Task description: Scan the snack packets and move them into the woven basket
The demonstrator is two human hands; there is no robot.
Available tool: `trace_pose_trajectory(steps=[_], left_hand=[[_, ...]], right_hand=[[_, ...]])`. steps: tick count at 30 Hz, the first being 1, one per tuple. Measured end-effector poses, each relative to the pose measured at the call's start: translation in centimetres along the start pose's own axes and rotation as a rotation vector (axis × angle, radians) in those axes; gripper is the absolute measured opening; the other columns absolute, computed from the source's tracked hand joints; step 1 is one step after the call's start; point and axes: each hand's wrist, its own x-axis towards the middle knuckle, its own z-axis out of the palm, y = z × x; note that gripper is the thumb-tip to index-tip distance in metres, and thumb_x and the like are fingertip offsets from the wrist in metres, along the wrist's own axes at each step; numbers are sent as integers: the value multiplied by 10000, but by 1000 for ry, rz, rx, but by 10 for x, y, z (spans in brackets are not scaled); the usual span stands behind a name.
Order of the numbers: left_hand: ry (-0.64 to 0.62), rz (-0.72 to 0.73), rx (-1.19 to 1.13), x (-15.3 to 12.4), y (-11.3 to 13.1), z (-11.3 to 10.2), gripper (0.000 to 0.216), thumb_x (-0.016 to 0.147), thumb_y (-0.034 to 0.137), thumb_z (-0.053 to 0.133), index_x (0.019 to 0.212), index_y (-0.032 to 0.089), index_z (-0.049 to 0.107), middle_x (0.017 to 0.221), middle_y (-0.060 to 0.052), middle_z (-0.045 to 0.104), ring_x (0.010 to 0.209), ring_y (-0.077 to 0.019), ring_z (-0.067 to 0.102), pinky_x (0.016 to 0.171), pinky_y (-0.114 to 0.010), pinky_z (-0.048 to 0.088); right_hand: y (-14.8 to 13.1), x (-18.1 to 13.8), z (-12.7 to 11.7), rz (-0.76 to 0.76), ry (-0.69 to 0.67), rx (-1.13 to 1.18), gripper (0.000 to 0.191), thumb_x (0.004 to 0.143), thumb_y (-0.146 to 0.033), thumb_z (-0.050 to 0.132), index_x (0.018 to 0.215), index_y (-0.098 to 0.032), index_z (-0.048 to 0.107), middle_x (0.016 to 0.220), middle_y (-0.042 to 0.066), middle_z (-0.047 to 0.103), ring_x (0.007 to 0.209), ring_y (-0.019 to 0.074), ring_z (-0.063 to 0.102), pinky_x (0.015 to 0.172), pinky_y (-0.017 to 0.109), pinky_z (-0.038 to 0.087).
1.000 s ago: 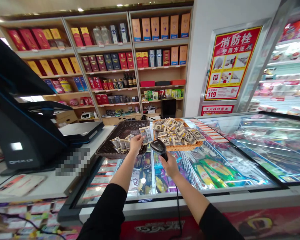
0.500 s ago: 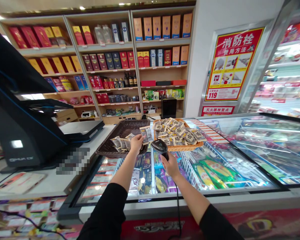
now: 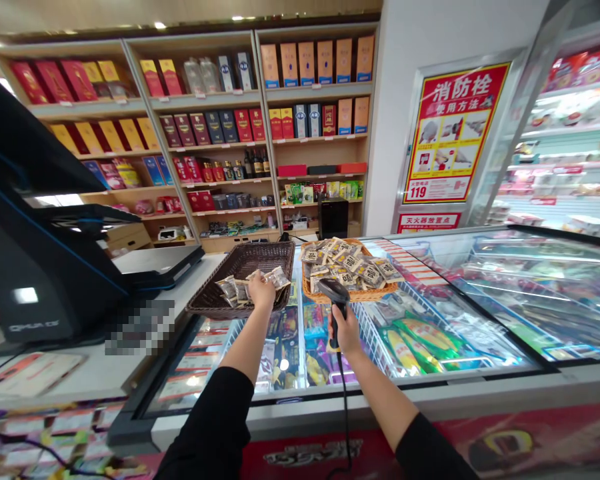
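My left hand (image 3: 261,291) reaches over the rim of a dark woven basket (image 3: 230,263) and pinches a small snack packet (image 3: 276,277), held above a few similar packets lying inside. My right hand (image 3: 344,331) grips the handle of a black barcode scanner (image 3: 334,293), its head raised in front of an orange basket (image 3: 375,292) heaped with several of the same packets (image 3: 346,261). The scanner's cable hangs down past my right forearm. Both baskets rest on the glass lid of a chest freezer (image 3: 480,293).
A black register terminal (image 3: 35,227) stands on the white counter (image 3: 95,367) at the left. Shelves of boxed goods (image 3: 220,127) line the back wall. A red fire-hydrant poster (image 3: 447,133) hangs to the right, beside a refrigerated display (image 3: 565,133).
My left hand has carried the packet from in front of the scanner leftward and down over the dark basket. The scanner has tilted more upright and shifted slightly right.
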Motion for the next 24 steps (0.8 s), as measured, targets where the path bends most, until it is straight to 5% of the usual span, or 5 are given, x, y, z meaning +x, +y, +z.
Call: trace_pose_trajectory(steps=[4,8,14,22,24], left_hand=[[-1,37,123,-7,12,-1,572,839,410,562,1342,137,550,1345,-186,534,1295,-296,448,1064,-374,342],[-299,233,312,-1,15,-5,439,859,389,535,1244,205,638,1341,-120,577,1328,-268,434,1085,-351,317],[-661,368,448,33,-4,-24,655,798,453,586,1407,236,476,1440,-94,496,1339,-255,443,1071,-286,326],[-784,409,599,66,-28,-21,820,707,552,665,1442,294,407,1555,-116,297,1365,-344,387,1062,-423,357],[-698,435,623,68,-24,-17,753,707,504,677,1402,302,468,1526,-129,354,1358,-369,390,1055,-483,356]], right_hand=[[-2,-2,-1,18,13,30,390,770,-584,621,746,-230,460,538,-74,501,338,87,423,310,210,332],[-2,-1,-2,34,40,47,381,779,-580,614,756,-225,478,524,-73,500,342,93,433,319,212,348],[7,3,0,61,58,54,400,781,-596,606,732,-230,450,511,-78,504,324,89,425,299,206,326],[10,3,1,81,56,79,414,774,-610,616,749,-225,468,519,-79,508,317,79,410,280,197,313],[8,3,1,89,58,83,413,764,-609,622,748,-226,469,520,-80,511,318,79,414,278,197,314]])
